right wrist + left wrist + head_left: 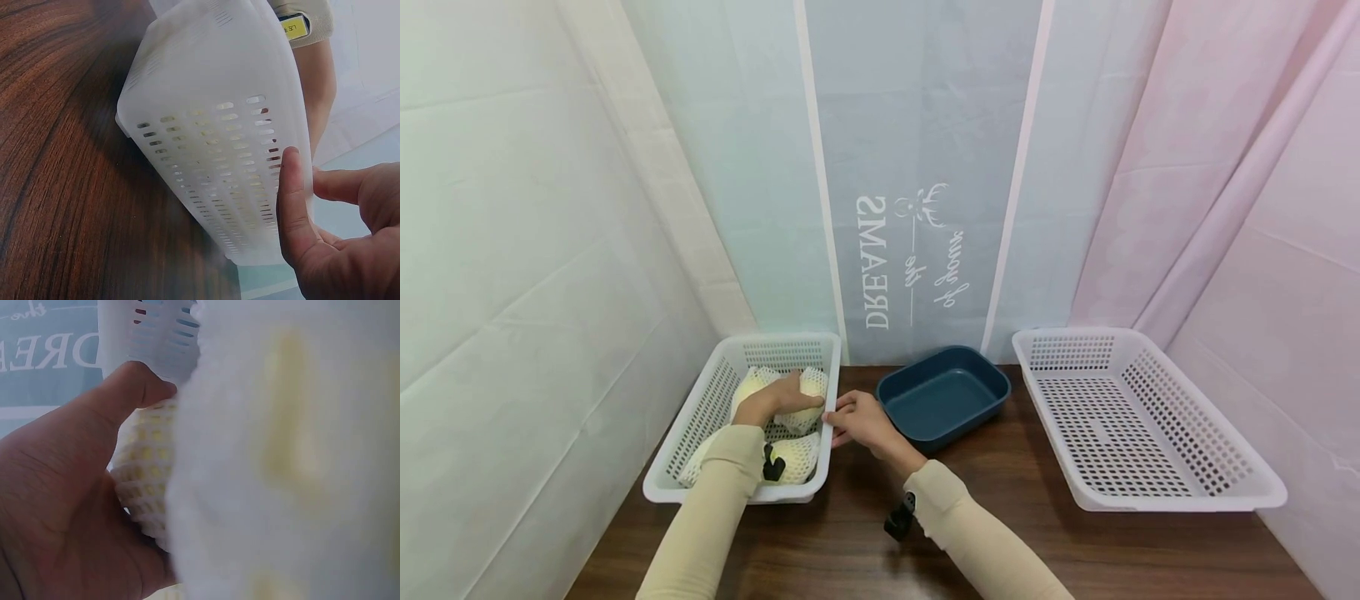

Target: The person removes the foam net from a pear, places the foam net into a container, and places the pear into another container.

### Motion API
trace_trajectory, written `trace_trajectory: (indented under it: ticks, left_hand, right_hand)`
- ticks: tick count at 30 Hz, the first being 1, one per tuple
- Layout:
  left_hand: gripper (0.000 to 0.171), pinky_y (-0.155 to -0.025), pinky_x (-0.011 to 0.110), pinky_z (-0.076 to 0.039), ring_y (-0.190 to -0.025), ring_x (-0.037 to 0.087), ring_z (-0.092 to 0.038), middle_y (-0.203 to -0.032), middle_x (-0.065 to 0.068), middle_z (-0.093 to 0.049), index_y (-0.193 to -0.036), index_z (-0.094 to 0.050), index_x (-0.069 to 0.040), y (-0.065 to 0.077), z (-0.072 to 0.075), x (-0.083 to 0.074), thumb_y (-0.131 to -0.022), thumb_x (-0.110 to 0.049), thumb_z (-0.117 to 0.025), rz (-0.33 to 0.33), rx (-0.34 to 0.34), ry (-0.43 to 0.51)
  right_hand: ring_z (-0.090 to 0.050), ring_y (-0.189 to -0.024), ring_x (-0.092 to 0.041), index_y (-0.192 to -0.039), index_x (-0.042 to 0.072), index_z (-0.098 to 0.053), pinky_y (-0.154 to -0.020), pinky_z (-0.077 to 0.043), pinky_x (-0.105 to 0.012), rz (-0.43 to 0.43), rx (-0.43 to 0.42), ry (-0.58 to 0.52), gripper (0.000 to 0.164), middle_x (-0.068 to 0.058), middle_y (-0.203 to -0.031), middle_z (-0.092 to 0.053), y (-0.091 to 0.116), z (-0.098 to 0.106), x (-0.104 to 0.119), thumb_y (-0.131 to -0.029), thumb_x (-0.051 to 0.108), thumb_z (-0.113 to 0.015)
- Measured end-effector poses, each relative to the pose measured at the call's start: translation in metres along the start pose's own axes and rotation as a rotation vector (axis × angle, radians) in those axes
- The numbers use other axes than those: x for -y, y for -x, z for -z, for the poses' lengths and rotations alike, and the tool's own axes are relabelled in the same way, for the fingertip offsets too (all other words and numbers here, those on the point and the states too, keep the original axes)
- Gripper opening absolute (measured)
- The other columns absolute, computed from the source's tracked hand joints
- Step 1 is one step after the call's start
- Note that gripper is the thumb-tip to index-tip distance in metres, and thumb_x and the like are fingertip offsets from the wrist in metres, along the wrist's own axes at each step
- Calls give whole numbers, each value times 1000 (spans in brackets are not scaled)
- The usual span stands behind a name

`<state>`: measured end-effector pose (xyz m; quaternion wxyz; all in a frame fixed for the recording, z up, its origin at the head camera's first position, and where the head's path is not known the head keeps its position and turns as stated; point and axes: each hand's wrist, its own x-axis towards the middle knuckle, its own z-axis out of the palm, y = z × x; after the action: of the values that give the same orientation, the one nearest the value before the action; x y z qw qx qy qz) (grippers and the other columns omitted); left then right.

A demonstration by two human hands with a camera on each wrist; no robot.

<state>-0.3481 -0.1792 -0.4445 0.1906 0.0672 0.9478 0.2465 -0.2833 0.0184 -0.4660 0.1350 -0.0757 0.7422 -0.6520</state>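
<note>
Inside the left white basket (658, 467), several pale yellow round things lie wrapped in white foam nets; their exact kind is hidden by the nets. My left hand (778, 398) reaches in and grips one net-wrapped yellow thing (812, 383) by the basket's right side. Close up in the left wrist view, thumb and fingers curve round its foam net (147, 465). Another netted thing (300, 456) blurs the right part of that view. My right hand (865, 421) pinches the same basket's right rim, its thumb and fingers (292, 206) on either side of the edge.
A dark blue rectangular tub (943, 396) stands on the brown wooden table (992, 500), just right of my right hand. Farther right is a second white basket (1120, 433) with nothing in it. Cloth walls (925, 125) enclose the back and sides.
</note>
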Motion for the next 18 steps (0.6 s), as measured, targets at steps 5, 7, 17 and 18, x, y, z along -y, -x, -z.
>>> trace_trajectory:
  ticks: [5, 7, 17, 18]
  left_hand:
    - [101, -120, 61, -40, -153, 50, -37, -168, 35, -29, -164, -12, 13, 0, 1, -2, -103, -48, -64, 0, 0, -16]
    - [101, -119, 61, -41, -152, 50, -39, -167, 36, -31, -164, -12, 13, 0, 1, -2, -103, -48, -64, 0, 0, -21]
    - [106, -122, 61, -37, -154, 50, -35, -169, 35, -28, -165, -6, 12, 2, 4, -3, -102, -52, -63, 13, -5, -21]
    - [106, -123, 60, -36, -155, 50, -34, -169, 35, -27, -166, -6, 11, 2, 5, -3, -102, -52, -63, 14, -6, -17]
  right_hand:
    - [-69, -65, -16, -121, -9, -61, -86, -61, -59, -6, -4, 3, 29, -17, -89, -75, 0, 0, 1, -100, 6, -72]
    - [-69, -65, -15, -121, -9, -61, -86, -61, -58, -7, -5, 5, 29, -17, -89, -75, 0, 0, 1, -99, 6, -72]
    - [-69, -63, -14, -121, -8, -61, -85, -62, -57, -13, -1, 13, 29, -17, -90, -75, -1, 0, -1, -99, 8, -73]
    - [-69, -63, -14, -121, -7, -61, -84, -63, -56, -11, 0, 15, 29, -17, -90, -76, -2, 1, -1, -99, 8, -73]
